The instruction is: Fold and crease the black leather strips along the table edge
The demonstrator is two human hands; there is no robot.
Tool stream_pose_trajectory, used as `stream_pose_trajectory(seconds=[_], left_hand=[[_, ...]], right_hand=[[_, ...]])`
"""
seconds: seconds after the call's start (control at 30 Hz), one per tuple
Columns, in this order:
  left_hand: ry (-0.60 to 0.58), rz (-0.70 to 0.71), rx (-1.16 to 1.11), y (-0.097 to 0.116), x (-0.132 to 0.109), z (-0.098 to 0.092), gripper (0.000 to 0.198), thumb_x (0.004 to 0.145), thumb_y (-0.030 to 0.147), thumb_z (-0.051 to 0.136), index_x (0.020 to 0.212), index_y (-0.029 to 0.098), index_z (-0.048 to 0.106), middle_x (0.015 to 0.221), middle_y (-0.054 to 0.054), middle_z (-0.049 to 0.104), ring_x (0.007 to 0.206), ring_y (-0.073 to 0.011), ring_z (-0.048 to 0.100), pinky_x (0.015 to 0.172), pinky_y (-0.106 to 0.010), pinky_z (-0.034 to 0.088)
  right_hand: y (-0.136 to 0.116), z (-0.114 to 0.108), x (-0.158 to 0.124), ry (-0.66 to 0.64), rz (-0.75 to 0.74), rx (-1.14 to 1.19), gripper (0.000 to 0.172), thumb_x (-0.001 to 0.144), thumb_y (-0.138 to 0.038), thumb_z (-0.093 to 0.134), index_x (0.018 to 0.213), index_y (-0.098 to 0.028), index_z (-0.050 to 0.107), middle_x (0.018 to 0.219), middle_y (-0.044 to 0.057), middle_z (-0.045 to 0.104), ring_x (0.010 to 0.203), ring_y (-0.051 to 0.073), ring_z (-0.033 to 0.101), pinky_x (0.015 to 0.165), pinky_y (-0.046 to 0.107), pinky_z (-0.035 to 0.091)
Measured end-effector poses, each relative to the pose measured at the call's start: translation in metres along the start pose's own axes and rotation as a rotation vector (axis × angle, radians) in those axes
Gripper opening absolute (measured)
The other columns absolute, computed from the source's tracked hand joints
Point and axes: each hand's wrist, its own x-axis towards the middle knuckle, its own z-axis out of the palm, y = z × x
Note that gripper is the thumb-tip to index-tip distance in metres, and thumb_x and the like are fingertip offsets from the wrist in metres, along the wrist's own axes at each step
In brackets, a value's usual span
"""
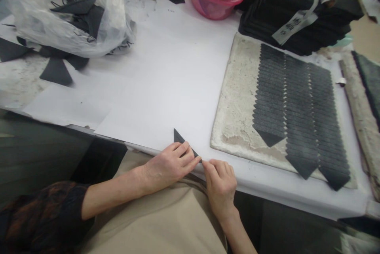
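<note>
A dark, pointed flat piece point(179, 137), which looks like fabric or leather, lies at the front edge of the white-covered table. My left hand point(170, 165) is closed over its middle, fingers bent together and pressing it against the paper. At the piece's near right end, my right hand point(221, 181) pinches the tip between thumb and fingertips. Both hands almost meet there, and my fingers cover much of the piece. To their right a pale board point(234, 99) holds overlapping columns of similar dark pieces point(299, 107), with pointed ends hanging towards me.
A clear plastic bag point(115, 16) with dark pieces inside sits at the left, more pieces point(57, 71) lying beside it. At the back are a pink basin point(208, 6) of small items and a tied black stack point(276, 4). Another board edge point(354, 115) is far right.
</note>
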Motion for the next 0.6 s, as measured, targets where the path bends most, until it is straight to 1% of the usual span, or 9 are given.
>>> stream_pose_trajectory(seconds=[0.23, 0.4, 0.5, 0.6], left_hand=[[0.016, 0.005, 0.0, 0.0007, 0.0009, 0.0001, 0.034, 0.094, 0.014, 0.053, 0.127, 0.016, 0.054, 0.112, -0.011, 0.062, 0.11, -0.0301, 0.057, 0.083, -0.04, 0.051], [0.0, 0.013, 0.0, 0.0008, -0.0003, 0.0012, 0.035, 0.093, 0.015, 0.054, 0.129, 0.016, 0.053, 0.113, -0.012, 0.062, 0.111, -0.0311, 0.057, 0.083, -0.041, 0.051], [-0.017, 0.013, -0.002, 0.0015, -0.001, 0.001, 0.036, 0.094, 0.016, 0.053, 0.129, 0.015, 0.053, 0.113, -0.013, 0.062, 0.111, -0.0316, 0.057, 0.083, -0.041, 0.051], [-0.023, 0.016, 0.013, 0.0021, -0.001, 0.0007, 0.036, 0.094, 0.017, 0.053, 0.129, 0.015, 0.052, 0.113, -0.014, 0.061, 0.111, -0.032, 0.057, 0.084, -0.042, 0.051]], right_hand=[[0.0001, -0.003, 0.0006, -0.016, -0.046, -0.038, 0.02, 0.092, -0.01, 0.055, 0.106, -0.021, 0.064, 0.089, 0.005, 0.062, 0.08, 0.017, 0.051, 0.074, 0.033, 0.038], [0.0003, -0.0028, -0.0002, -0.005, -0.057, -0.054, 0.02, 0.094, -0.011, 0.053, 0.108, -0.02, 0.065, 0.089, 0.006, 0.062, 0.081, 0.017, 0.052, 0.074, 0.033, 0.038], [-0.001, -0.0045, -0.0006, -0.008, -0.061, -0.074, 0.024, 0.094, -0.009, 0.051, 0.109, -0.02, 0.066, 0.09, 0.006, 0.062, 0.081, 0.016, 0.052, 0.074, 0.032, 0.038], [-0.0021, -0.0071, -0.0037, -0.047, -0.042, -0.1, 0.031, 0.094, -0.005, 0.049, 0.114, -0.023, 0.065, 0.093, 0.006, 0.063, 0.081, 0.015, 0.054, 0.076, 0.032, 0.039]])
